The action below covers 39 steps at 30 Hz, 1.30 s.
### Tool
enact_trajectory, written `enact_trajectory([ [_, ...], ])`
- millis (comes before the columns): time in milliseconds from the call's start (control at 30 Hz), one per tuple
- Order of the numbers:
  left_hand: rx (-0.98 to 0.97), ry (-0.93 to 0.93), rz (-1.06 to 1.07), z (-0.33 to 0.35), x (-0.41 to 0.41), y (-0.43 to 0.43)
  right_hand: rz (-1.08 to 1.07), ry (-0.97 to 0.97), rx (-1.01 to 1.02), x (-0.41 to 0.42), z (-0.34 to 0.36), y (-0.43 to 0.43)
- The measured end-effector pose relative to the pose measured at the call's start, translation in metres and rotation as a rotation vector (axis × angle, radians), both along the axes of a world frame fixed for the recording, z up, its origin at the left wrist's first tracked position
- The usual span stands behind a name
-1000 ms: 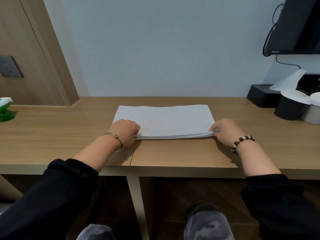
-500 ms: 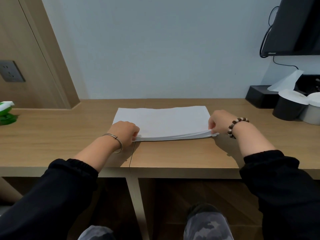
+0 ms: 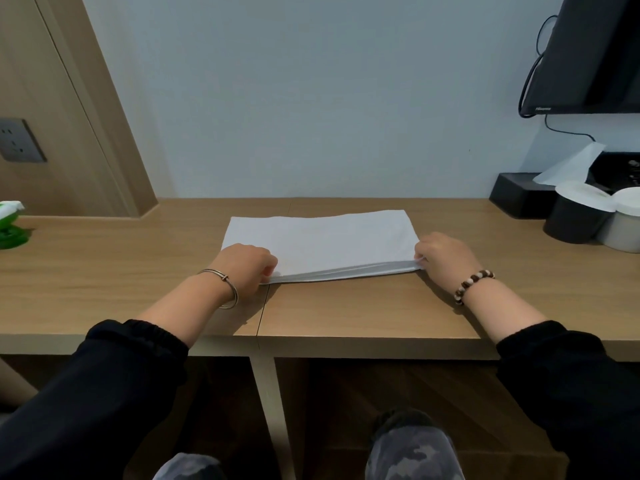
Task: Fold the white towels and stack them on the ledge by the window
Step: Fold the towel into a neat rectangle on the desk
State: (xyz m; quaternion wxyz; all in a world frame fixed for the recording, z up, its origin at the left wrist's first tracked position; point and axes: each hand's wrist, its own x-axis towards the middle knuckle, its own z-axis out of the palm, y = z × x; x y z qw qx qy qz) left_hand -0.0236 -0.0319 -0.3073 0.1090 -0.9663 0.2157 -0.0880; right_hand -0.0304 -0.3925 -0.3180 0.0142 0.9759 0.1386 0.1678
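Note:
A white towel [image 3: 322, 242] lies folded flat in the middle of the wooden desk [image 3: 104, 271], its layered edge facing me. My left hand [image 3: 247, 266] pinches the towel's near left corner with curled fingers. At the near right corner, my right hand [image 3: 445, 256] pinches the layers between thumb and fingers. No window ledge is in view.
A black tissue box [image 3: 516, 194] with a tissue sticking out, a black cup [image 3: 573, 214] and a white cup [image 3: 623, 225] stand at the desk's right end under a wall-mounted screen [image 3: 588, 53]. A green object [image 3: 10, 226] sits at the far left.
My right hand has slid back toward me along the towel's right edge to its near corner. The left hand has stayed at the near left corner.

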Motion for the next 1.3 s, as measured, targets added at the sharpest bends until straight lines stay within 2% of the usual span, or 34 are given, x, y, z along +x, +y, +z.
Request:
enact_trajectory([
  [167, 0.072, 0.05, 0.024, 0.005, -0.005, -0.003, -0.054, 0.045, 0.053, -0.001, -0.001, 0.0],
  [333, 0.256, 0.078, 0.189, 0.026, -0.009, -0.024, -0.01, 0.065, 0.217, -0.018, -0.002, 0.023],
  [400, 0.154, 0.055, 0.154, 0.028, -0.011, -0.039, 0.041, 0.064, 0.272, -0.024, -0.004, 0.044],
  [533, -0.266, 0.17, -0.143, 0.008, -0.018, -0.073, 0.078, 0.136, 0.515, -0.03, -0.001, 0.083],
  [600, -0.379, 0.14, -0.212, -0.003, -0.024, -0.076, 0.108, 0.231, 0.644, -0.03, -0.001, 0.093],
  [667, -0.439, 0.09, -0.208, -0.012, -0.027, -0.069, 0.14, 0.394, 0.943, -0.03, 0.004, 0.096],
  [700, -0.45, 0.075, -0.202, -0.014, -0.028, -0.066, 0.119, 0.395, 1.099, -0.028, 0.006, 0.094],
  [733, -0.44, 0.066, -0.195, -0.015, -0.029, -0.064, 0.069, 0.299, 1.167, -0.023, 0.008, 0.089],
  [767, -0.412, 0.058, -0.184, -0.015, -0.03, -0.064, 0.012, 0.16, 1.115, -0.015, 0.01, 0.082],
  [800, -0.37, 0.046, -0.173, -0.014, -0.03, -0.066, -0.017, 0.053, 0.956, -0.006, 0.013, 0.074],
  [833, -0.317, 0.027, -0.162, -0.012, -0.03, -0.07, -0.015, 0.027, 0.774, 0.004, 0.014, 0.068],
  [867, -0.256, 0.006, -0.153, -0.009, -0.031, -0.075, 0.005, 0.073, 0.628, 0.014, 0.013, 0.063],
  [933, -0.142, -0.037, -0.15, -0.006, -0.031, -0.084, 0.058, 0.202, 0.465, 0.03, 0.009, 0.059],
  [1067, 0.036, -0.091, -0.164, -0.004, -0.034, -0.096, 0.126, 0.159, 0.277, 0.046, 0.003, 0.061],
  [1167, 0.073, -0.094, -0.17, -0.002, -0.033, -0.097, 0.09, 0.133, 0.166, 0.05, 0.003, 0.058],
  [1300, 0.067, -0.072, -0.178, -0.001, -0.031, -0.095, 0.002, 0.102, 0.314, 0.05, -0.002, 0.064],
])
